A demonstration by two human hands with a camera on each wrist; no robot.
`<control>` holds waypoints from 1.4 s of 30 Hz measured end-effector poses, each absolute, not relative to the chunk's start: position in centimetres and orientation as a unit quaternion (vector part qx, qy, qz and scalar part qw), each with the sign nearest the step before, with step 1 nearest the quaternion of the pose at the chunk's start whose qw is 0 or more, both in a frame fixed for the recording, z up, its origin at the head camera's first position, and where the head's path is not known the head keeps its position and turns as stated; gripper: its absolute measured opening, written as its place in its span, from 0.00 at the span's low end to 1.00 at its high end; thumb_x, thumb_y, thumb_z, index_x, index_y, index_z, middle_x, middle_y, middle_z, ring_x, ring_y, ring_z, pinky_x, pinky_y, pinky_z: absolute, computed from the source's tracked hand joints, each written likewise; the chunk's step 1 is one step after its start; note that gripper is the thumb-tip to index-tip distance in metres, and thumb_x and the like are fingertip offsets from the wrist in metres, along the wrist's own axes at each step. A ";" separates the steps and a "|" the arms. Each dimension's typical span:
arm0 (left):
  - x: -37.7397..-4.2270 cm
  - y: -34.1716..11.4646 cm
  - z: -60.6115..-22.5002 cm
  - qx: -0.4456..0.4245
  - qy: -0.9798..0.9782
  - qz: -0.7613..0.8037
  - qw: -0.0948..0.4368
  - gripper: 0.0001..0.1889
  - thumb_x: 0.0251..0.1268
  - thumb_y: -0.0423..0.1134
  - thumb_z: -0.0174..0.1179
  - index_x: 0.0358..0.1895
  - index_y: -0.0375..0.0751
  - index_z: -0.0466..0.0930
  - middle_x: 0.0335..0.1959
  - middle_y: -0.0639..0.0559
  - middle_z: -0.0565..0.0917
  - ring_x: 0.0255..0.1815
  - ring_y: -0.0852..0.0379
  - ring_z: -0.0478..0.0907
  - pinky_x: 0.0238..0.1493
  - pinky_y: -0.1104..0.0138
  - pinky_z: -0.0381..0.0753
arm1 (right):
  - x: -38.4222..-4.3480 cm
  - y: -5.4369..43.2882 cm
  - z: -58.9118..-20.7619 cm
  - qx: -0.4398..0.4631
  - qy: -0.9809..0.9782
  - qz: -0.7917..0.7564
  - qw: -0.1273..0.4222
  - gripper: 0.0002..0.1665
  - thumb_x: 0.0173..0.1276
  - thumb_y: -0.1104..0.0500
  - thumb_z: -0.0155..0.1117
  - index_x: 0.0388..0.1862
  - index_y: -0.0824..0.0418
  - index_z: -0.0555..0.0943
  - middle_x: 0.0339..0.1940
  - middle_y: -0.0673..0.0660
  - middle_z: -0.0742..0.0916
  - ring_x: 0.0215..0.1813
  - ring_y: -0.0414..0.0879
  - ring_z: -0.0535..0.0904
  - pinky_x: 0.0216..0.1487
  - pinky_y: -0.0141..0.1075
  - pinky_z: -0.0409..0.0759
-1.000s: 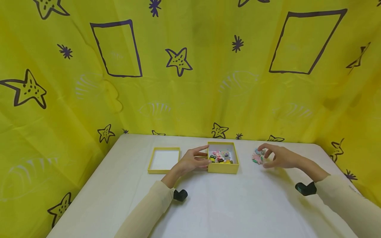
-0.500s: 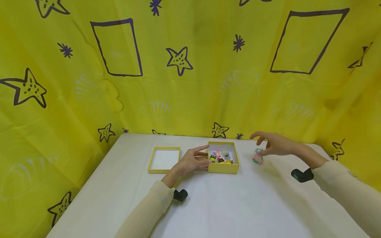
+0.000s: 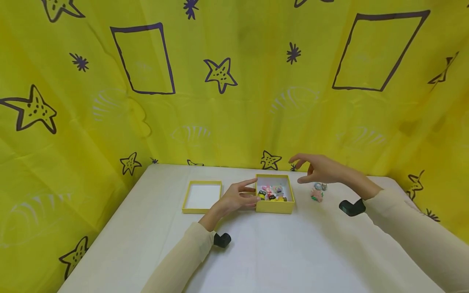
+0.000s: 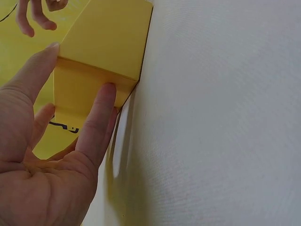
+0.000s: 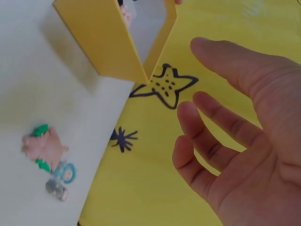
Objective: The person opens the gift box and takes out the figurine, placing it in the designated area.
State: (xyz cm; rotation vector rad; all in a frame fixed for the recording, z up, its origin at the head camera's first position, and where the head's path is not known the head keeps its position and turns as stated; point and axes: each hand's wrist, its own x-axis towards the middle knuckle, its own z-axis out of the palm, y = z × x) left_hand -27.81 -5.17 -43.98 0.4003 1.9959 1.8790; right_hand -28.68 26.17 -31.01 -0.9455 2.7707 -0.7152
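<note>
A yellow box [image 3: 274, 208] with a white inside stands on the table, several small colourful figurines [image 3: 269, 192] lying in it. My left hand [image 3: 236, 198] rests against its left side; in the left wrist view the thumb meets the top edge and straight fingers [image 4: 96, 120] touch the wall. Above and right of the box, my right hand [image 3: 318, 169] hovers with fingers loosely bent. Nothing sits between its thumb and fingers in the right wrist view. Below it lie a pink figurine [image 5: 47, 148] with green parts, a blue one [image 5: 66, 173] and a grey one [image 5: 56, 189].
Left of the box, a shallow yellow-rimmed lid [image 3: 202, 211] lies with its white inside up. A white cloth covers the table [image 3: 256, 252]. Behind it hangs a yellow curtain [image 3: 253, 122] printed with stars and shells.
My right hand has moved up and left from the loose figurines towards the box. The left hand, the box and the lid have stayed in place.
</note>
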 end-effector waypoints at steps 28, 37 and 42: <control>-27.9 -5.1 -43.9 0.133 0.720 0.656 0.181 0.38 0.64 0.33 0.72 0.78 0.51 0.68 0.64 0.38 0.78 0.57 0.48 0.82 0.51 0.62 0.88 | -29.9 21.9 -35.5 -0.341 0.908 -0.233 0.071 0.33 0.64 0.63 0.77 0.67 0.61 0.75 0.52 0.67 0.87 0.32 0.48 0.77 0.36 0.36 0.83; -27.8 -5.2 -43.8 0.132 0.717 0.659 0.184 0.39 0.64 0.34 0.72 0.78 0.50 0.68 0.64 0.37 0.77 0.55 0.49 0.83 0.51 0.61 0.88 | -29.8 21.2 -35.9 -0.316 0.928 -0.178 0.088 0.36 0.63 0.59 0.79 0.68 0.60 0.76 0.51 0.64 0.87 0.51 0.61 0.82 0.54 0.55 0.85; -27.8 -5.2 -43.9 0.137 0.714 0.661 0.186 0.38 0.65 0.33 0.72 0.78 0.50 0.68 0.65 0.36 0.76 0.56 0.48 0.83 0.51 0.60 0.88 | -30.1 20.8 -36.3 -0.288 0.943 -0.134 0.103 0.36 0.63 0.55 0.79 0.69 0.55 0.77 0.49 0.58 0.87 0.47 0.54 0.80 0.52 0.52 0.85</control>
